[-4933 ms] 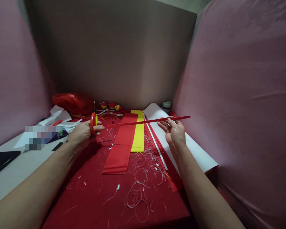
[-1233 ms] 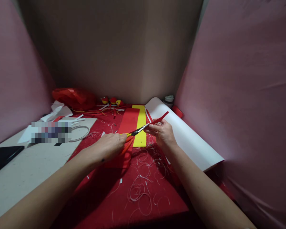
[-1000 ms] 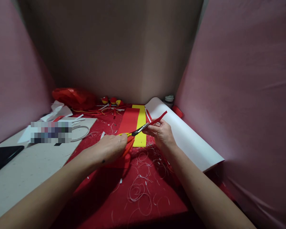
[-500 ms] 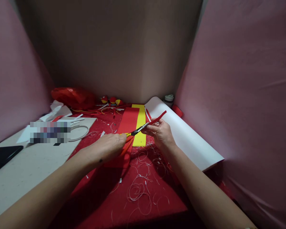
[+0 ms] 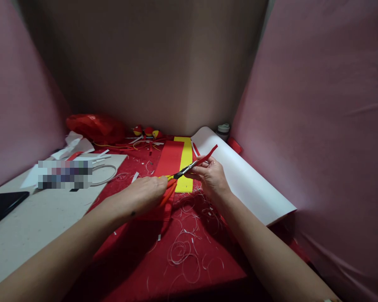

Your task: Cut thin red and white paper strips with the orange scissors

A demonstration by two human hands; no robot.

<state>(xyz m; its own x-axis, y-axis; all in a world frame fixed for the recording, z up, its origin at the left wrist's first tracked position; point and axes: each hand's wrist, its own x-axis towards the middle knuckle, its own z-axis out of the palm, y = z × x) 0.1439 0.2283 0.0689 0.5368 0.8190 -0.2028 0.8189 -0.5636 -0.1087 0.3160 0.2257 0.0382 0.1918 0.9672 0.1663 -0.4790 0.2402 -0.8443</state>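
My left hand (image 5: pixel 149 191) is closed round the yellow and orange handles of a pair of scissors (image 5: pixel 182 172), whose blades point right and slightly up. My right hand (image 5: pixel 211 173) pinches a narrow red strip (image 5: pixel 211 152) that sticks out past the fingers to the upper right. The blades lie along the strip at my right fingertips; exactly where they meet it is hard to make out. Beneath the scissors, a red ridged sheet (image 5: pixel 168 159) overlaps a yellow sheet (image 5: pixel 185 167) on the red cloth (image 5: pixel 151 256).
A large white roll or curved sheet (image 5: pixel 248 180) slants along the right. Behind stand a lidded bottle (image 5: pixel 223 131), a red bag (image 5: pixel 94 127) and small red-yellow ornaments (image 5: pixel 149 131). Thread scraps (image 5: pixel 181 247) litter the cloth. At left, a pale board (image 5: pixel 63 222) bears a dark flat object (image 5: pixel 6 207).
The red strip's free end has shifted slightly left and up. My right hand and the scissors have barely moved, and both hands keep their hold.
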